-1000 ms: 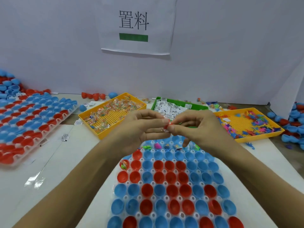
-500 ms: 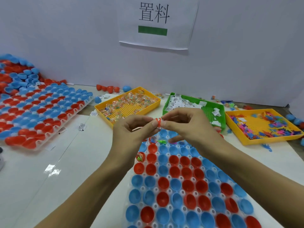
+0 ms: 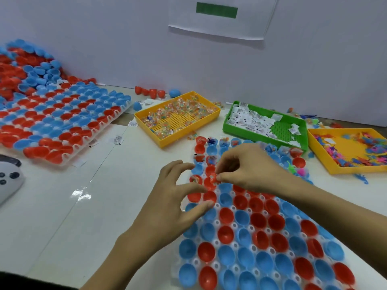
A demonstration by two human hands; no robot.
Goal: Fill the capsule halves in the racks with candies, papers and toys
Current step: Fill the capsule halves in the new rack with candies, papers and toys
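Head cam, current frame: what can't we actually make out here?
- What the right hand pinches over a red capsule half: too small, and the fingertips cover it.
- The rack cells under both hands: hidden, fill state unknown.
- The wall sign: its top is cut off by the upper edge.
- The white device: cut off by the left edge.
- Print on the papers in the green tray: too small to read.
- The left hand: fingers spread, holding nothing visible.

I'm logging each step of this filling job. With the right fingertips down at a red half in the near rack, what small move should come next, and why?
Probably let go: the right hand pinches a small item right at the mouth of a red capsule half in the near rack, while the left hand hovers open beside it. Opening the fingers should drop the item in.
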